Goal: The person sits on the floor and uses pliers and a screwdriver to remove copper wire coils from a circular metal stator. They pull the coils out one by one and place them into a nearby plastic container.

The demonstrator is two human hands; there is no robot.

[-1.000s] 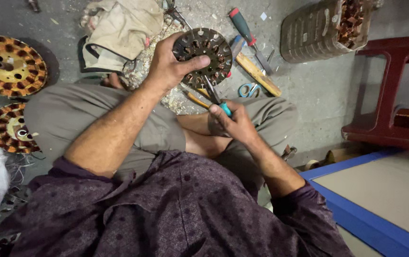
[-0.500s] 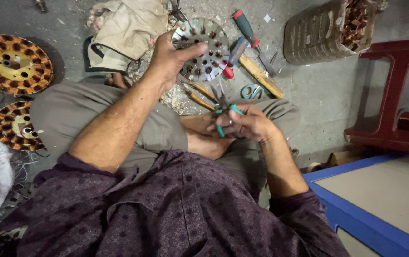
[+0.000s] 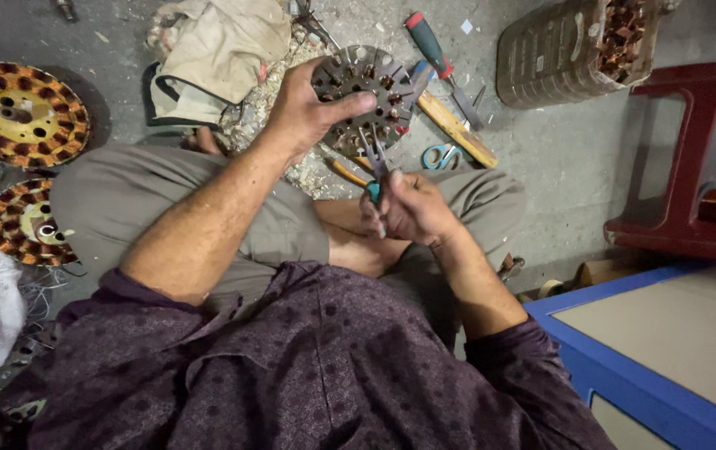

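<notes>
Stripping a round motor stator with pliers, partly done

At far left two wound stators (image 3: pixel 20 112) lie on the floor with copper coils intact; the left hand (image 3: pixel 304 108) wraps a firm grip around the rim of the stator (image 3: pixel 366 96) held over the lap, most of its slots looking bare though some copper seems to remain; the right hand (image 3: pixel 412 208) is clenched on teal-handled pliers (image 3: pixel 377 171) whose tips touch its lower edge; scissors (image 3: pixel 437 156) and a screwdriver (image 3: pixel 433 50) lie beyond

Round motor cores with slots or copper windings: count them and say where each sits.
3. One stator core under the left hand; two copper-wound cores on the floor at far left, upper and lower. Others may be hidden.
</notes>
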